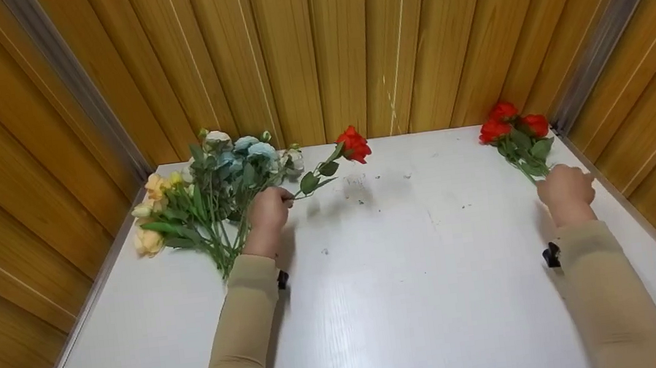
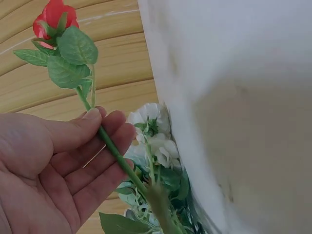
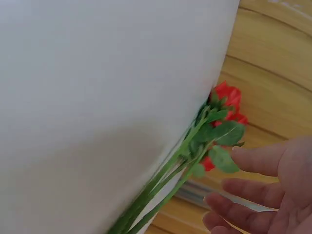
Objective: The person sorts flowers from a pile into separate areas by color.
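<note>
Counting red roses: four. One single red rose [image 1: 354, 144], stem pinched in the left hand [image 1: 268, 210], held above the white table [image 1: 412, 273]. Three in a red bunch [image 1: 513, 132] lying at the far right corner; right hand [image 1: 565, 190] just beside its stems, fingers relaxed, gripping nothing. One mixed bouquet [image 1: 205, 185], blue, white and yellow blooms, lying beside the left hand. Wooden wall [image 1: 337, 47] behind.

Rose stem [image 2: 117, 153]: blurs near the lower edge of the left wrist view.
Red bunch [image 3: 214, 136]: stems cut off at the bottom edge.
Right hand [image 3: 265, 195]: cropped at the lower right corner.
</note>
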`<state>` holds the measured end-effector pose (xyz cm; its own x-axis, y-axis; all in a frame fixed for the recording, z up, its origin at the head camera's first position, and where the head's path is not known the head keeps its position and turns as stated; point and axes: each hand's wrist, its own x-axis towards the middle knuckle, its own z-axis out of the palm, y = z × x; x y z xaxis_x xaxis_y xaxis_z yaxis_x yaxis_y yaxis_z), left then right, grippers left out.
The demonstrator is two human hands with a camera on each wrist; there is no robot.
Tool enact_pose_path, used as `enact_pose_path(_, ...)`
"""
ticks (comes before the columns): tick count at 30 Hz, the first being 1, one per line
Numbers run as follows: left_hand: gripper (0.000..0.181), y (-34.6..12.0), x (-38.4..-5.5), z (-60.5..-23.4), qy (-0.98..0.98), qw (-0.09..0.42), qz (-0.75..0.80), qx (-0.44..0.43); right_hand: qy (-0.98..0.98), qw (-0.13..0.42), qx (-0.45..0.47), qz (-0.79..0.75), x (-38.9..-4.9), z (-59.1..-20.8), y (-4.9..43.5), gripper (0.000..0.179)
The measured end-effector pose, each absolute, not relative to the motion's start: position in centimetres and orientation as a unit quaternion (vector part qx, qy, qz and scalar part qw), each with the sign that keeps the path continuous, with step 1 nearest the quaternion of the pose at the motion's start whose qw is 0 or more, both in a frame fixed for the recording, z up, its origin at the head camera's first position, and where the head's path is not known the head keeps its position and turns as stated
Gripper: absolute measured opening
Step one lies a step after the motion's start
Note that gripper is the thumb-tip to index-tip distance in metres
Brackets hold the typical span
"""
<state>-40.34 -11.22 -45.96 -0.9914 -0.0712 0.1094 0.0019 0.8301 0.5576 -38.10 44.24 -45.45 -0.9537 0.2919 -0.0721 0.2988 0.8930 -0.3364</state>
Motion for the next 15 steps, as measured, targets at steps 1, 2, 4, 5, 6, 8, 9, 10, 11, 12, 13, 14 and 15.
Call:
enact_pose_path(1, 0.017, -10.9, -40.4, -45.7, -0.952, 0.062, -0.300, 0.016, 0.974, -0.003, 0.140, -0.177, -38.3, -45.0, 43.3, 0.046)
enact_pose_path(2, 0.016, -10.5, -40.4, -45.4, -0.949, 0.062, -0.310, 0.013, 0.975, -0.017, 0.129, -0.180, -38.4, -44.6, 42.4, 0.045)
enact_pose_path(4, 0.016, -9.7, -40.5, -44.6, -0.939, 0.059, -0.339, 0.008, 0.976, -0.050, 0.102, -0.188, -38.7, -44.0, 40.3, 0.043)
enact_pose_path(5, 0.016, -9.3, -40.5, -44.1, -0.934, 0.057, -0.354, 0.006, 0.975, -0.065, 0.087, -0.191, -38.9, -43.7, 39.2, 0.042)
enact_pose_path(6, 0.016, -8.9, -40.5, -43.6, -0.927, 0.053, -0.370, 0.005, 0.975, -0.078, 0.072, -0.196, -38.9, -43.4, 38.1, 0.040)
enact_pose_path(8, 0.016, -8.1, -40.5, -42.6, -0.912, 0.051, -0.408, 0.004, 0.972, -0.093, 0.049, -0.210, -39.0, -42.8, 36.0, 0.038)
enact_pose_path(9, 0.017, -7.8, -40.5, -42.0, -0.901, 0.048, -0.431, 0.003, 0.971, -0.093, 0.042, -0.218, -39.0, -42.5, 35.0, 0.038)
enact_pose_path(10, 0.018, -7.5, -40.5, -41.5, -0.888, 0.046, -0.457, 0.003, 0.969, -0.092, 0.034, -0.226, -39.0, -42.2, 34.0, 0.037)
enact_pose_path(11, 0.018, -7.2, -40.5, -41.1, -0.874, 0.044, -0.484, 0.002, 0.967, -0.087, 0.029, -0.236, -39.0, -42.0, 33.0, 0.036)
enact_pose_path(12, 0.019, -6.9, -40.5, -40.6, -0.859, 0.041, -0.511, 0.003, 0.965, -0.082, 0.025, -0.247, -39.0, -41.8, 32.1, 0.036)
enact_pose_path(13, 0.019, -6.6, -40.4, -40.3, -0.841, 0.039, -0.539, 0.004, 0.963, -0.074, 0.020, -0.258, -39.0, -41.5, 31.2, 0.035)
enact_pose_path(14, 0.020, -6.4, -40.3, -40.0, -0.823, 0.037, -0.567, 0.006, 0.960, -0.065, 0.016, -0.270, -39.0, -41.4, 30.3, 0.035)
enact_pose_path(15, 0.020, -6.2, -40.3, -39.8, -0.803, 0.035, -0.595, 0.010, 0.957, -0.055, 0.012, -0.285, -39.0, -41.2, 29.5, 0.034)
